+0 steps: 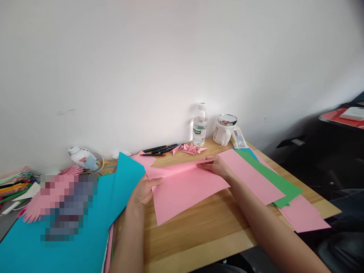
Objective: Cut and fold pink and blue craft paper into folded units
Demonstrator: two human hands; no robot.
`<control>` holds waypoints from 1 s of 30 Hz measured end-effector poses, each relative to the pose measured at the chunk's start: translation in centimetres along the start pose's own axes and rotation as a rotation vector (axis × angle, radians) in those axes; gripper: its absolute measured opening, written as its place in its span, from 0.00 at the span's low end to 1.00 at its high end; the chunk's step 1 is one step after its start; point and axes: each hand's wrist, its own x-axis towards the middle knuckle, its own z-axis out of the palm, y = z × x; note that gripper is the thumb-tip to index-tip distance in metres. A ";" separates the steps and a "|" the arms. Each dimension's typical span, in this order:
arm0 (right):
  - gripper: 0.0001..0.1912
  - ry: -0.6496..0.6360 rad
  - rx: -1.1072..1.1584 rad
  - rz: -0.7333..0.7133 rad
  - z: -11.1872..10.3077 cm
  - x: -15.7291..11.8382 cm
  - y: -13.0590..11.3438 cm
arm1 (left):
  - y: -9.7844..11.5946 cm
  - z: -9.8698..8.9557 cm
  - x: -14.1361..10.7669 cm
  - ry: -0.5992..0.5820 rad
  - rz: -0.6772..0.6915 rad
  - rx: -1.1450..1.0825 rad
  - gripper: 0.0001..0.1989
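Observation:
A sheet of pink paper (187,193) is held up between my two hands, tilted over the wooden table (170,242). My left hand (145,188) grips its left edge, with the thumb lying on top. At the far right corner my right hand (212,167) pinches the paper between thumb and fingers. A crease or bend runs along the sheet's far side. Just left of my left hand, a raised sheet of blue paper (127,185) stands at an angle. More pink paper (253,178) and green paper (280,185) lie to the right, beside my right forearm.
Along the wall stand a water bottle (200,127) and a white mug (224,131). Folded pink paper pieces (190,148) and several pens (159,148) lie near them. At the left are a white bottle (83,158) and a large blue sheet (88,250).

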 end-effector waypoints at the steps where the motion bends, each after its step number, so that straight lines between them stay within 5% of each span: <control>1: 0.11 -0.011 0.051 -0.028 -0.1 0.1 0.1 | 0.0 -0.1 0.1 -0.022 -0.005 -0.009 0.19; 6: 0.09 -0.027 0.268 -0.084 0.2 0.8 0.4 | 0.3 -0.3 0.5 -0.058 -0.014 -0.257 0.15; 11: 0.20 -0.096 0.264 -0.115 0.8 0.7 0.1 | 0.5 0.2 0.6 -0.087 0.146 -0.404 0.28; 14: 0.26 -0.047 0.093 -0.148 1.1 0.4 0.4 | 0.1 0.5 0.9 0.112 0.172 -0.240 0.24; 18: 0.22 0.104 -0.099 -0.152 1.5 0.3 1.0 | -0.8 0.6 1.6 0.346 0.145 -0.071 0.16; 30: 0.21 0.172 -0.085 -0.258 1.8 0.2 0.7 | -1.1 1.0 1.9 0.450 0.270 -0.017 0.17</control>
